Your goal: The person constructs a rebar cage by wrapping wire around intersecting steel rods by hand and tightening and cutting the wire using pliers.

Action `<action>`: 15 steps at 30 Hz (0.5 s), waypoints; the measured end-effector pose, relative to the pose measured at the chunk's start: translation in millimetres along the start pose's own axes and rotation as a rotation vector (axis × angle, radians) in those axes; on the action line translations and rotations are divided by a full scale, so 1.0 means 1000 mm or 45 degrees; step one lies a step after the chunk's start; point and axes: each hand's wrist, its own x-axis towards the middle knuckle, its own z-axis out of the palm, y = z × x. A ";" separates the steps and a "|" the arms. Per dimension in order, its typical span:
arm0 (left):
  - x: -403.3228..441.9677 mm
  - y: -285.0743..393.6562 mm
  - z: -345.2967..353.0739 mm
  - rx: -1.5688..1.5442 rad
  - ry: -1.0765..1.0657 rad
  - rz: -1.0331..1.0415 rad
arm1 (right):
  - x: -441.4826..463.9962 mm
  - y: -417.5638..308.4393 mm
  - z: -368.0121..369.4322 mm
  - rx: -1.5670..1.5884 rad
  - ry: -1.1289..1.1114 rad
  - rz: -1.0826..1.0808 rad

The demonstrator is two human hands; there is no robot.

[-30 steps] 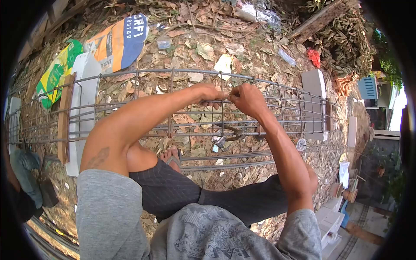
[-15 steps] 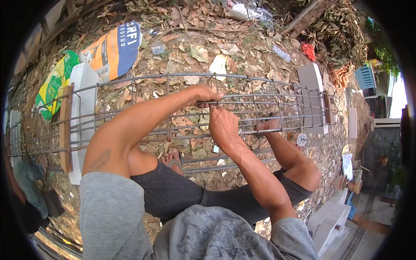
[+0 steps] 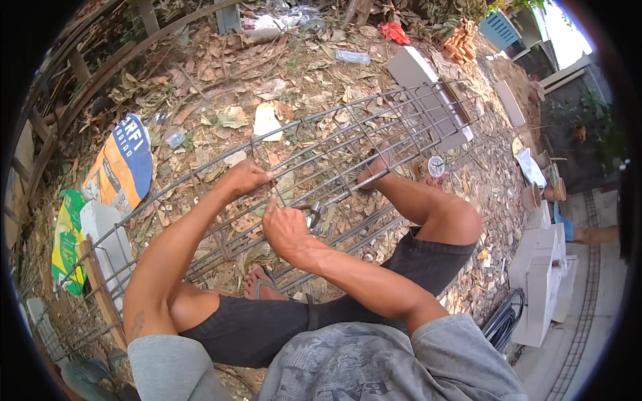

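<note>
Sack point(image 3: 127, 159) reads "RFI" — left hand point(image 3: 245, 180) grips the rebar cage point(image 3: 253, 142); right hand point(image 3: 287, 232) curls, forefinger extended, its hold unclear

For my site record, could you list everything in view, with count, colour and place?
Steel cage: one, grey, centre
Mortar bag: one, orange-blue, left
Other bag: one, green-yellow, far left
Blocks: several, pale grey, left and right
Metal tool: one, dark, centre
Plastic scrap: one, red, top
Crate: one, blue, top right
Coil: one, black, lower right
Leaves: many, brown, ground
Shirt: one, grey, bottom
Left hand: one, bare, at cage
Right hand: one, bare, at cage
</note>
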 end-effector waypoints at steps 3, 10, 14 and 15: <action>0.012 -0.011 -0.002 0.199 0.039 0.038 | 0.032 0.000 0.007 0.177 -0.124 0.008; 0.008 0.002 -0.005 0.105 -0.031 -0.132 | 0.050 -0.020 0.019 0.558 -0.336 0.319; 0.012 -0.006 0.002 -0.173 -0.194 -0.233 | 0.046 -0.022 0.022 0.669 -0.329 0.380; 0.015 -0.007 -0.001 -0.204 -0.218 -0.273 | 0.045 -0.021 0.021 0.678 -0.322 0.348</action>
